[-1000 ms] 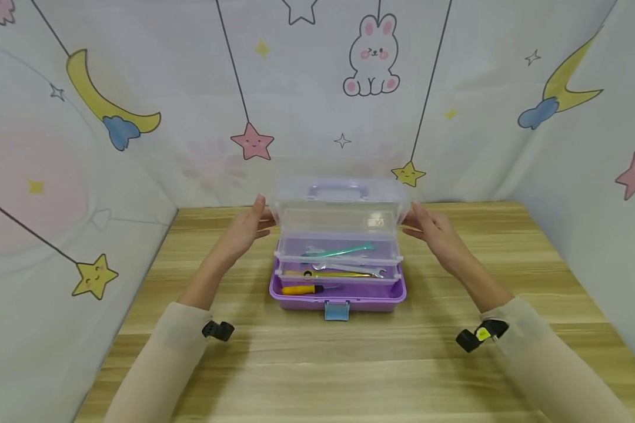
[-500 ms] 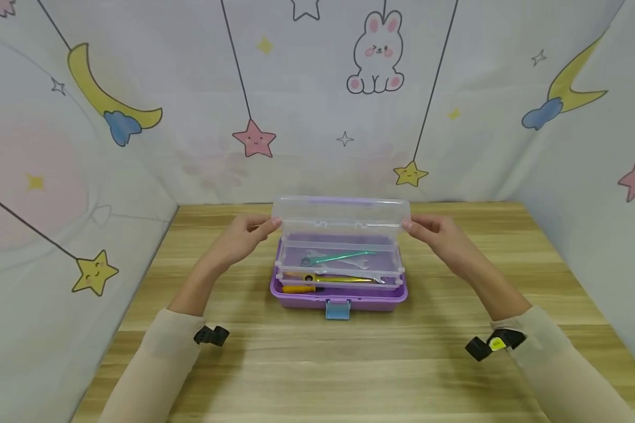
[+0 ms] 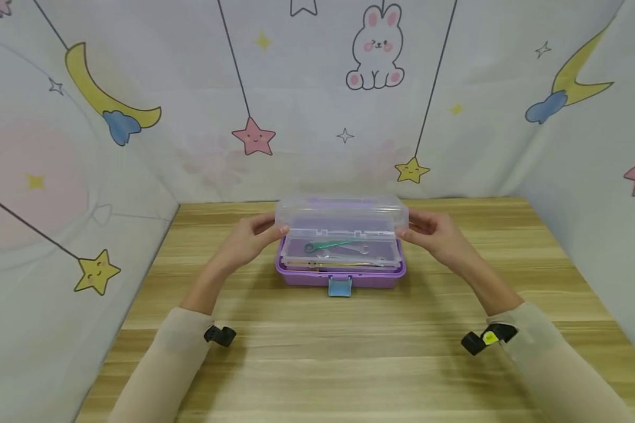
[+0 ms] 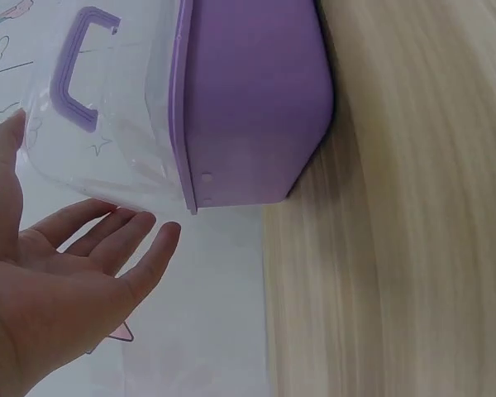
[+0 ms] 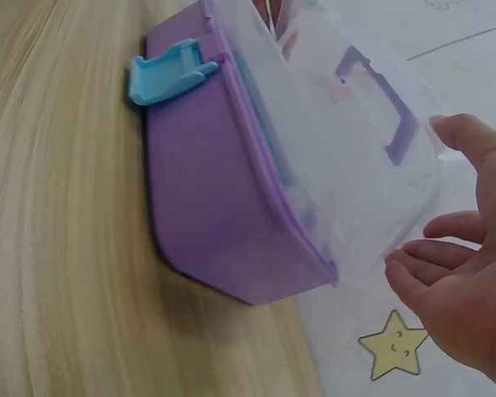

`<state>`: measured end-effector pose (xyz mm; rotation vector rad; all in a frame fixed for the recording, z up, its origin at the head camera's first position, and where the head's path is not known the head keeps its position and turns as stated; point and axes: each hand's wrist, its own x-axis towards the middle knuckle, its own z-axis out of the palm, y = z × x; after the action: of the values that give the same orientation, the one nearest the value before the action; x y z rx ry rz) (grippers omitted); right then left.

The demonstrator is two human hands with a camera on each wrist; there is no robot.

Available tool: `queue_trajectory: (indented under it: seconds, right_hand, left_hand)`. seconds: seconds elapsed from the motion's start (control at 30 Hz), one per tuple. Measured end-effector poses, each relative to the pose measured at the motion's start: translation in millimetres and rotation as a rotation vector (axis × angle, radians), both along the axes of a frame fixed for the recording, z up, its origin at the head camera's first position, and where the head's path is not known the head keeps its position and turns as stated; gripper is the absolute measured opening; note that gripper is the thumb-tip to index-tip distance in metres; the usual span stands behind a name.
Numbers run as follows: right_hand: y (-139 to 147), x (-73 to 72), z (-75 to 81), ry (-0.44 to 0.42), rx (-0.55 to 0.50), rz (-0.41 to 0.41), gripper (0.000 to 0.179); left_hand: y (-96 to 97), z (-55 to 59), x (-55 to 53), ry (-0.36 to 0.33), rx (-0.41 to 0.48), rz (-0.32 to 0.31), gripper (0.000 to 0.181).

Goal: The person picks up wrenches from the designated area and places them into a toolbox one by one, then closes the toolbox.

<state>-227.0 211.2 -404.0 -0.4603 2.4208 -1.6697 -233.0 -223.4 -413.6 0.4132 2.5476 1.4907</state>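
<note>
A purple toolbox [image 3: 311,281] with a blue latch [image 3: 340,286] stands on the table, its clear lid [image 3: 344,218] partly lowered and tilted over the trays. My left hand [image 3: 246,239] holds the lid's left end, thumb at the front edge and fingers along the side. At the right end, my right hand [image 3: 438,239] holds it likewise. The left wrist view shows the lid's purple handle [image 4: 66,70] and my spread fingers at its side. Under the lid, a green wrench [image 3: 330,245] and a silver wrench [image 3: 358,249] lie in the upper tray [image 3: 291,251].
The wooden table [image 3: 317,358] extends in front of the box and to both sides. A white printed curtain [image 3: 307,164] hangs close behind the table, with further curtain at left and right. Black wrist cameras [image 3: 220,336] sit at both cuffs.
The lid has swung forward and down, and the trays have sunk into the box, covering the yellow screwdriver. My thumbs have come to its front edge. The box sits slightly farther back.
</note>
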Motion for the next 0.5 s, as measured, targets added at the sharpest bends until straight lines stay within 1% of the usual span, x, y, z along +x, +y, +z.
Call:
queue_trajectory:
  seconds: [0.1,0.33,0.5]
  right_hand:
    - [0,-4.1,-7.8,0.020,-0.021,-0.015,0.073]
    - [-1,-12.9,-24.0,0.062,-0.026,-0.048,0.078]
    - [-3,-15.2,-34.4,0.095,-0.023,-0.052,0.078]
  left_hand:
    - [5.7,-7.6,-3.9,0.039,-0.002,0.003,0.079]
    - [19.2,-20.8,-9.5,0.075,0.060,0.097,0.081]
    - [23.5,-29.5,-9.6,0.099,0.087,0.118,0.081]
